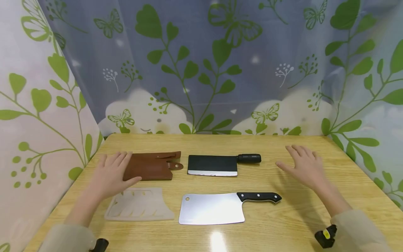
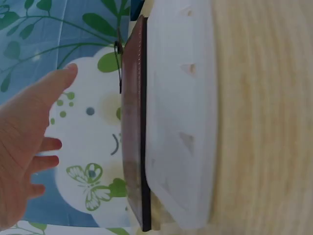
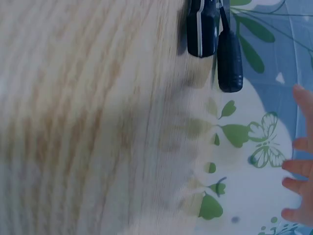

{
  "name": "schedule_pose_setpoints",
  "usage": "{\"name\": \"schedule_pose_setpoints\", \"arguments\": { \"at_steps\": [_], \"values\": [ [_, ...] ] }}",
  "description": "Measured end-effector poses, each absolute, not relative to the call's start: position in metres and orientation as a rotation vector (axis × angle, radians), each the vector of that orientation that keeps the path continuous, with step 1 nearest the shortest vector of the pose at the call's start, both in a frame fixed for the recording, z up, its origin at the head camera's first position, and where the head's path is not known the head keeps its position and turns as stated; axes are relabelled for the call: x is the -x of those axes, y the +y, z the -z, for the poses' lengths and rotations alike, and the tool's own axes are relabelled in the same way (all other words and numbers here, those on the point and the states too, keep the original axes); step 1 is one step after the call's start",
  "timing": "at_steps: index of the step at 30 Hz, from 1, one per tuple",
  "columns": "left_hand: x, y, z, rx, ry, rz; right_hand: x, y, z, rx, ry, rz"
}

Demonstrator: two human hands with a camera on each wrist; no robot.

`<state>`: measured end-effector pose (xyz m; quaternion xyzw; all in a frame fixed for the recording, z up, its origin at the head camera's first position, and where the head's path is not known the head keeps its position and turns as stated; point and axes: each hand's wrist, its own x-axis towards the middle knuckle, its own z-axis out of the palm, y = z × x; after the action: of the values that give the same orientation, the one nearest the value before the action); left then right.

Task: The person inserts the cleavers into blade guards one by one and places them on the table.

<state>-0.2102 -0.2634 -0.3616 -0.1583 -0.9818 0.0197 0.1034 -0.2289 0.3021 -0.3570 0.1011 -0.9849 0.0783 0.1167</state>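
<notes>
My left hand (image 1: 114, 171) hovers with spread fingers over the left end of a brown leather sheath (image 1: 148, 168), overlapping it in the head view. Nearer to me lies a translucent white plastic blade cover (image 1: 138, 204). To the right of the sheath is a cleaver with a dark blade (image 1: 212, 164) and black round handle. In front of it lies a shiny steel cleaver (image 1: 211, 210) with a black riveted handle (image 1: 259, 197). My right hand (image 1: 303, 166) is held above the table, right of both handles, fingers apart and holding nothing.
A light wood table (image 1: 267, 231) carries everything. A cloth curtain (image 1: 201, 80) printed with leaves and butterflies hangs behind its far edge and along both sides. Dark wrist devices sit at both sleeves (image 1: 355, 231).
</notes>
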Motion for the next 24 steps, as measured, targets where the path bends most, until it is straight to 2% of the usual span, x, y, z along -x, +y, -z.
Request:
{"name": "schedule_pose_setpoints", "arguments": {
  "at_steps": [9, 15, 24],
  "values": [
    [0.194, -0.252, 0.368, 0.577, -2.879, 0.115, 0.222, 0.293, 0.366, -0.564, -2.873, -0.734],
    [0.187, -0.253, 0.384, 0.774, -2.939, 0.285, 0.218, 0.284, 0.381, -0.757, -2.878, -0.976],
    [0.182, -0.255, 0.402, 0.944, -2.953, 0.227, 0.216, 0.276, 0.393, -0.916, -2.991, -1.107]
  ]
}}
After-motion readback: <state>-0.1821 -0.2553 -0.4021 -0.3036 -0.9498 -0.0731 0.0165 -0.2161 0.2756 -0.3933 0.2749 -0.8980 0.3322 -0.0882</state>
